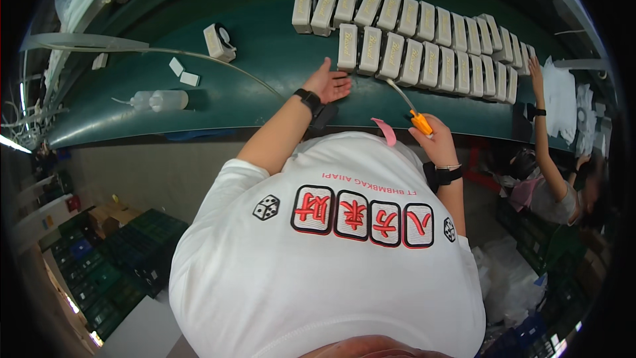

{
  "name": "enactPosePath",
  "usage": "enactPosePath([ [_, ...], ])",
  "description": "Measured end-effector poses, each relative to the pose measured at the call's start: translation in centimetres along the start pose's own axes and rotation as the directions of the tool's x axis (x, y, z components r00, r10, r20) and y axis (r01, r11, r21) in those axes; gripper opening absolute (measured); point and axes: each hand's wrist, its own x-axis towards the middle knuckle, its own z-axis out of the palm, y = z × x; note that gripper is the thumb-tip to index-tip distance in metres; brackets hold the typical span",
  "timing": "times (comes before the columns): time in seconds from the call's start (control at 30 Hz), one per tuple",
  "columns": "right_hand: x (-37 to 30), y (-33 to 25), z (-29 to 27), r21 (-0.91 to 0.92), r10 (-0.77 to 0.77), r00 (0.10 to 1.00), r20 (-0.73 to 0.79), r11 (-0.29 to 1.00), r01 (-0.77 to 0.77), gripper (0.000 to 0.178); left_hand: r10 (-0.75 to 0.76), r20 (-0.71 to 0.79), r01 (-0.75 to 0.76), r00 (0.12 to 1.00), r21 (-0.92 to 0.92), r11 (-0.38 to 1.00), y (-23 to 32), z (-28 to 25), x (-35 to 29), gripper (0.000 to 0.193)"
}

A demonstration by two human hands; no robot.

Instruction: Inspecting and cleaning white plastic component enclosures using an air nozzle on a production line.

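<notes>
Two slanting rows of beige box-shaped housings (393,56) with gold lettering and dark sides stand upright on the green table (258,103). My left hand (327,84) is open, fingers stretched to the right, just in front of the near row's left end. Whether it touches the end housing (347,48), I cannot tell. Between the fingers and thumb of my right hand (438,142) is an orange-handled tool (421,122). Its thin, pale shaft reaches up and left, with the tip close to the foot of the near row.
A lone beige housing (216,43) with a black-and-white round part stands left. Near it lie small white blocks (183,73), clear bottles (159,100) and a pale hose (199,52). At right, a co-worker's hand (536,74) reaches the rows' end beside white bags (560,101).
</notes>
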Motion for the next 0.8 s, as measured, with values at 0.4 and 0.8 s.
enactPosePath([
  [0.4, -5.7, 19.7, 3.0, 0.57, 0.578, 0.563, -0.591, 0.793, -0.215, 0.031, 0.333, 0.111, -0.351, 0.936, 0.259, 0.9, -0.7, -10.8, -15.5, 0.034],
  [0.8, -5.3, 33.5, 1.7, 0.792, 0.789, 0.554, -0.265, 0.506, -0.342, 0.05, 0.595, -0.764, -0.832, 0.249, 0.145, 0.535, 4.0, -28.4, -17.0, 0.065],
])
